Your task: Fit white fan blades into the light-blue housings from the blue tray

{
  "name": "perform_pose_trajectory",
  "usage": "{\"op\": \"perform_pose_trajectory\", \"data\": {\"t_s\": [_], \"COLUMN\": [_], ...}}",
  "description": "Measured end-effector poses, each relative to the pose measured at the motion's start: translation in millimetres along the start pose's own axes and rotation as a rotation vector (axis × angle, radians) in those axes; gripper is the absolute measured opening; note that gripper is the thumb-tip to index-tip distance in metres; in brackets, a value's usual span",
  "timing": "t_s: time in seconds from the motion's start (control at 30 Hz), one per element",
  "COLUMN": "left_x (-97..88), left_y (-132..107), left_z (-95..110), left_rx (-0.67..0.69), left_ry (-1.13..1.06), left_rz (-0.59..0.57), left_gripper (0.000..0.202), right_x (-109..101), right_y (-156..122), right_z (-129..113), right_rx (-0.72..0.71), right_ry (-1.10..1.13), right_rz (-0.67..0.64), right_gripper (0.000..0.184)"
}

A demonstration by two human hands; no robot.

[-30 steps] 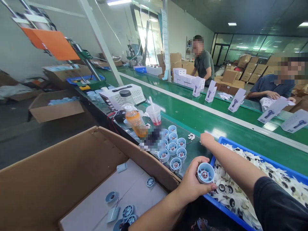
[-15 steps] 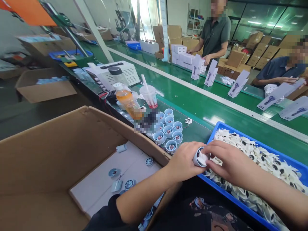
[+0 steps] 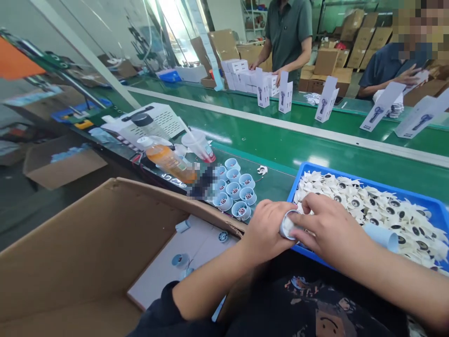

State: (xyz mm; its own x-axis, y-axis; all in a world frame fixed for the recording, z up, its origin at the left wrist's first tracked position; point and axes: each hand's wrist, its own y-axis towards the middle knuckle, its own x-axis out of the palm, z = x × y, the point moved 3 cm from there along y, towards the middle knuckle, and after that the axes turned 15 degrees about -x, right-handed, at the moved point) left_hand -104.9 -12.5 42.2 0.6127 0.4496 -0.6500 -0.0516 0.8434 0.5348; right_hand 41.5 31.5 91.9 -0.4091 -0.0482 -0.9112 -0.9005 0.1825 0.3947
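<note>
My left hand (image 3: 264, 229) is closed round a small light-blue round fan housing (image 3: 287, 225), held at the near left corner of the blue tray (image 3: 365, 181). My right hand (image 3: 326, 229) presses its fingers onto the housing's open face; what lies under them is hidden. The tray is heaped with several white fan blades (image 3: 379, 210). Several finished blue housings (image 3: 233, 192) stand in a cluster on the green bench just left of my hands.
A large open cardboard box (image 3: 87, 243) with a few loose housings fills the lower left. An orange drink bottle (image 3: 168, 161), a plastic cup (image 3: 199, 145) and a white machine (image 3: 147, 122) sit behind. Two people work across the green conveyor (image 3: 280, 140) among white product boxes (image 3: 326, 99).
My right hand came back from the bench by the tray's far corner and closed onto the housing in my left hand. The view tilted down and shifted.
</note>
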Motion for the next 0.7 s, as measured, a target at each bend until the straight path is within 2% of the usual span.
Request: {"op": "perform_pose_trajectory", "data": {"t_s": [0.1,0.2,0.23,0.27,0.33,0.37,0.4,0.5,0.53,0.6,0.7], "left_x": [4.5,7.2,7.3,7.2,5.9,5.5,6.1,20.6,30.8,58.2,110.0], "left_y": [0,-4,-5,-4,5,15,29,89,111,152,197], "left_z": [-5,-6,-7,-10,-21,-30,-42,-79,-89,-100,-100], "left_rx": [-0.025,-0.02,-0.017,-0.018,-0.06,-0.107,-0.17,-0.421,-0.49,-0.536,-0.463], "left_ry": [0.015,0.02,0.014,0.009,0.022,0.047,0.083,0.194,0.218,0.251,0.292], "left_rz": [0.002,-0.023,-0.053,-0.095,-0.165,-0.184,-0.199,-0.277,-0.319,-0.385,-0.482], "left_gripper": [0.03,0.029,0.031,0.036,0.052,0.059,0.063,0.063,0.064,0.069,0.07], "right_x": [-1,2,2,1,-9,-15,-21,-29,-26,-18,-2], "right_y": [-12,-23,-27,-31,-39,-43,-47,-60,-64,-75,-92], "right_z": [-5,-9,-10,-11,-15,-18,-20,-28,-29,-30,-28], "right_rx": [0.022,0.011,0.01,0.008,-0.001,-0.009,-0.018,-0.025,-0.012,0.042,0.109], "right_ry": [0.061,-0.006,-0.023,-0.026,-0.008,0.002,0.009,0.054,0.086,0.153,0.217], "right_rz": [0.032,0.057,0.048,0.048,0.095,0.132,0.166,0.2,0.202,0.212,0.22], "right_gripper": [0.014,0.063,0.067,0.057,0.022,0.017,0.023,0.03,0.028,0.024,0.017]}}
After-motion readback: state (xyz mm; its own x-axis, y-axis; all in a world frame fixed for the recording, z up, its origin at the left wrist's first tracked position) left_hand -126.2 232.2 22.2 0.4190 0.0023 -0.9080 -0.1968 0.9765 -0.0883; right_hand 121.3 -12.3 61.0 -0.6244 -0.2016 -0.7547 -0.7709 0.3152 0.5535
